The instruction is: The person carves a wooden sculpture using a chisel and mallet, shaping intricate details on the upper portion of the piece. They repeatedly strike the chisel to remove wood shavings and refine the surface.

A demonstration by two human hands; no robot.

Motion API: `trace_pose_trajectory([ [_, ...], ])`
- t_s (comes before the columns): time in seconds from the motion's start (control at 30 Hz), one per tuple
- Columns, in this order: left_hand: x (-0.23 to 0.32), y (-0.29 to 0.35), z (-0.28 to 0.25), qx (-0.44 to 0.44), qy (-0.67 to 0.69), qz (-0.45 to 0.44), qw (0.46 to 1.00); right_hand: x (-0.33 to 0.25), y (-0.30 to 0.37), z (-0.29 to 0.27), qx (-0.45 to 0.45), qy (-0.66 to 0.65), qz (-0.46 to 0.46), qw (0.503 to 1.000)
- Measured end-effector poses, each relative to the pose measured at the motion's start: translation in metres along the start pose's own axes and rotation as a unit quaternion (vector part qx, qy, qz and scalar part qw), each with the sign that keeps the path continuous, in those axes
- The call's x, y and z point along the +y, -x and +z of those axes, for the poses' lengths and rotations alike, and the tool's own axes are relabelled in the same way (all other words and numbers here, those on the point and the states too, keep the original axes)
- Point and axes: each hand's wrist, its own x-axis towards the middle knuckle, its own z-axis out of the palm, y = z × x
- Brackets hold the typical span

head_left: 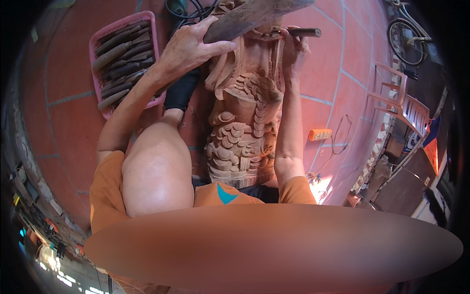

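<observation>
A reddish-brown wood carving [245, 112], cut with scales, folds and rounded reliefs, lies lengthwise in front of me between my legs. My left hand [193, 46] is closed round the near end of a thick, worn wooden club [254, 18], which slants up to the right over the carving's upper part. My right hand [295, 54], on the carving's right side, pinches a carving chisel [304, 32]. The chisel's dark handle points right and its other end meets the carved wood; the cutting tip is too small to make out.
A pink plastic basket [93, 61] full of wooden-handled carving tools [120, 55] stands to the left on red floor tiles [68, 73]. An orange power strip [319, 134] with a cord lies right. Farther right are a plastic chair [413, 115] and a bicycle [409, 41]. Black cables [198, 10] lie beyond.
</observation>
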Motion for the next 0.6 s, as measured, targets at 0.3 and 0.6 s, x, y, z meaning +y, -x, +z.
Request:
trace_pose_trajectory([
  [0.3, 0.011, 0.005, -0.004, 0.034, 0.057, 0.054, 0.996, -0.009, -0.018, 0.002, -0.083, 0.165, -0.064, 0.981],
  [0.6, 0.019, -0.002, -0.007, -0.043, -0.141, 0.029, 0.989, -0.010, -0.016, 0.005, -0.053, 0.207, -0.085, 0.973],
])
